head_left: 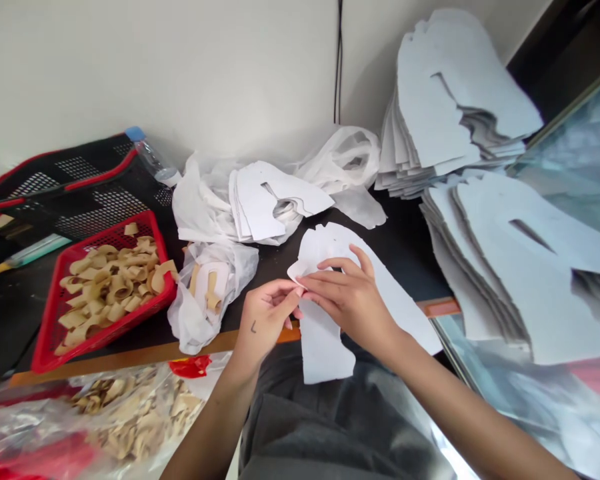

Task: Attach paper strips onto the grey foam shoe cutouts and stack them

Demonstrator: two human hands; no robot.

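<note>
Tbl; wht cutout in grips

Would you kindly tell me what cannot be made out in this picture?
Head view: part of the white paper-like cutout pinched by the left hand, hidden under the right hand.
Head view: left end of the black mesh basket with red trim, cut off by the picture's edge.
Head view: right end of the lower stack of white cutouts, cut off by the picture's edge.
</note>
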